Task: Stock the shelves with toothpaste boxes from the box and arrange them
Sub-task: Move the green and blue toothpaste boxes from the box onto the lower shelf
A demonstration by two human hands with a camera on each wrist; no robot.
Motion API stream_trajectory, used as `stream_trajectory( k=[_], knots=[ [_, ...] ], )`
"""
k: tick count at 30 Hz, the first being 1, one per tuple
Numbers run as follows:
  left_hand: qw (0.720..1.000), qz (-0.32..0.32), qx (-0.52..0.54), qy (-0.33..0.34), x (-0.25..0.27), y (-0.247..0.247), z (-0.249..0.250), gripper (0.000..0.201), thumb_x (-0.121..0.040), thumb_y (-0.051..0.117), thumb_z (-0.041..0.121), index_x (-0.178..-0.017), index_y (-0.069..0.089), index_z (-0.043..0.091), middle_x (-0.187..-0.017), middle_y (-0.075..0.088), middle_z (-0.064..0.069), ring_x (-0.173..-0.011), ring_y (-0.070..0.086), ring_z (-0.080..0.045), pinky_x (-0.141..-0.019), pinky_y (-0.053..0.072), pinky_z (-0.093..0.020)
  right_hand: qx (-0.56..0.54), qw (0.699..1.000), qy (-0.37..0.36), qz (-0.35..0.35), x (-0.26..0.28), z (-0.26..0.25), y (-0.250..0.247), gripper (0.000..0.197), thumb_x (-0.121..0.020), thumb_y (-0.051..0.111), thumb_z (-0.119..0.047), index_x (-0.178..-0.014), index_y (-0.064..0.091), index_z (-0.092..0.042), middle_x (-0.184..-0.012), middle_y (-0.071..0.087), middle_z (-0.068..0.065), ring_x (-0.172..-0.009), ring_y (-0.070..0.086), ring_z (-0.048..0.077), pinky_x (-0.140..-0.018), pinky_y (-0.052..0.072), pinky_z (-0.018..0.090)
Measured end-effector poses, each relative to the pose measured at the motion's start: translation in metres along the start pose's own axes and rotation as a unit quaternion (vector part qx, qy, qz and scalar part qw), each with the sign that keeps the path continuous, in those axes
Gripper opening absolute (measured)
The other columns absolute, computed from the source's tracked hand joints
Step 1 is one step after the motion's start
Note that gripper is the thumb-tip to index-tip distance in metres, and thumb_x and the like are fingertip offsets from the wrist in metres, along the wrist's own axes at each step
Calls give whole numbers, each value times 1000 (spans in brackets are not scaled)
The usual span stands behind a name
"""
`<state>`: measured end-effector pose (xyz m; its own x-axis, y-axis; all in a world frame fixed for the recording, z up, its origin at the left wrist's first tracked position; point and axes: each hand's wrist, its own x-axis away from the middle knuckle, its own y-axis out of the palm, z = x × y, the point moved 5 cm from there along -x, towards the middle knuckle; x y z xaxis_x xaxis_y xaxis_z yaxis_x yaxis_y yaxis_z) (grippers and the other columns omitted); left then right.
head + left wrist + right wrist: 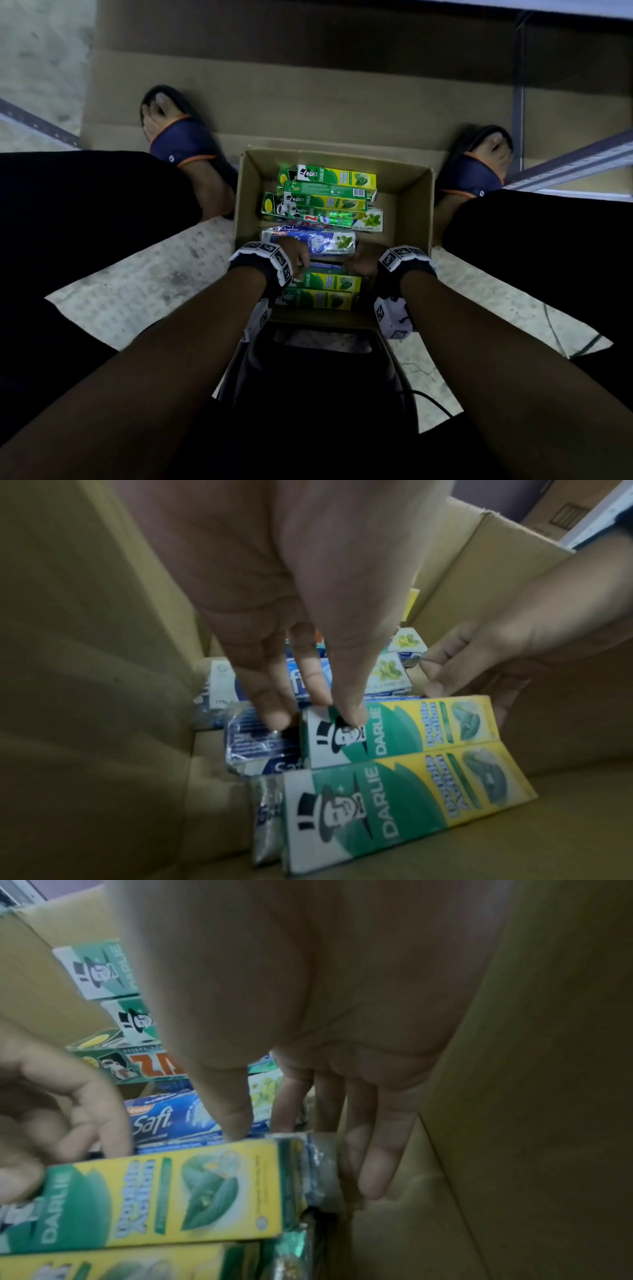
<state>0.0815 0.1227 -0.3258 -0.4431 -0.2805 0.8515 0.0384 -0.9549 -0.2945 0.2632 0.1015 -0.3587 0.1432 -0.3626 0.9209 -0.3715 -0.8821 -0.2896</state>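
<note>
A person sits over an open cardboard box (416, 205) on the floor between their feet, and both hands are down inside its near end. The box holds a loose pile of toothpaste boxes: green and yellow ones at the far end, a blue one (308, 241) across the middle, and two more green and yellow ones lying side by side nearest the person.

The left hand (291, 642) reaches down with its fingers nearly straight. Its fingertips (349, 715) touch the left end of the farther of the two near boxes, the green and yellow toothpaste box (397, 729). It is not wrapped round it, so this hand reads as open. The right hand (342, 1069) comes down at the box's right end: its thumb touches the top far edge, and its fingers (377, 1164) hang straight in the gap between that end and the cardboard wall. It too looks open, with no grip closed yet.

The hands seem set at opposite ends so the long box can be caught between them and lifted flat. The narrow gap on the right leaves little room for the fingers. The shelf's metal frame (575, 164) stands just beyond the right foot, so stocking is likely at the picking stage.
</note>
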Motion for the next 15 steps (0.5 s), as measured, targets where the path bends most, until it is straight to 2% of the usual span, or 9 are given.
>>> stream_trajectory(
  k=[3,5,6,7,8,10,11,13,15],
  knots=[
    [998,49,39,-1,-3,4,-12,37,-89,72,12,-124,64,7,-126,62,-13,-118,57,-30,-101,44,-37,-11,1000,-13,-5,0,0,0,47,-96,60,-41,-61,37,-19,-61,37,5,-50,37,18,-54,34,26],
    [997,67,43,-19,-3,6,-17,35,-88,72,10,-123,65,10,-123,64,-10,-116,59,-28,-99,47,-37,-31,999,-23,-11,-1,3,3,40,-97,59,-38,-67,40,-21,-69,41,6,-59,42,20,-72,45,33],
    [996,68,36,-34,-3,5,-19,34,-90,70,9,-123,65,11,-123,64,-9,-116,60,-28,-98,48,-37,-39,999,-32,-3,2,2,3,32,-98,59,-35,-72,46,-21,-71,42,3,-62,42,18,-79,46,34],
    [996,61,46,-34,-3,5,-20,34,-91,68,8,-124,64,11,-122,64,-10,-115,60,-29,-97,49,-38,-43,998,-44,4,3,0,3,25,-99,58,-32,-78,53,-20,-72,45,-2,-63,43,14,-80,47,31],
    [997,43,64,-26,-2,6,-20,34,-92,67,7,-125,63,11,-123,63,-14,-115,59,-32,-97,49,-40,-47,997,-57,3,6,-4,3,23,-100,58,-32,-81,59,-19,-71,47,-4,-62,44,12,-74,45,26],
    [998,4,55,-13,3,6,-18,39,-93,67,11,-130,57,13,-128,59,-15,-117,57,-33,-99,47,-43,-55,996,-72,-9,9,-12,3,36,-99,57,-41,-71,58,-18,-64,47,-2,-58,43,14,-64,38,23],
    [999,-8,35,-9,5,6,-18,43,-92,69,13,-133,55,16,-130,57,-14,-119,56,-33,-100,46,-45,-46,997,-64,-12,11,-13,3,43,-97,56,-49,-68,56,-17,-62,45,0,-56,42,16,-65,38,25],
    [1000,-12,19,-7,7,5,-15,49,-90,71,15,-136,53,16,-133,55,-13,-121,55,-32,-101,45,-46,-22,998,-54,-25,13,-13,3,55,-92,53,-61,-74,54,-8,-60,40,4,-55,39,18,-69,39,31],
    [1000,-16,14,1,9,3,-12,52,-90,71,14,-138,51,12,-137,53,-15,-124,52,-32,-103,43,-45,-11,998,-49,-35,15,-14,1,61,-93,52,-60,-82,57,-1,-64,41,16,-59,39,23,-74,46,38]
  ],
)
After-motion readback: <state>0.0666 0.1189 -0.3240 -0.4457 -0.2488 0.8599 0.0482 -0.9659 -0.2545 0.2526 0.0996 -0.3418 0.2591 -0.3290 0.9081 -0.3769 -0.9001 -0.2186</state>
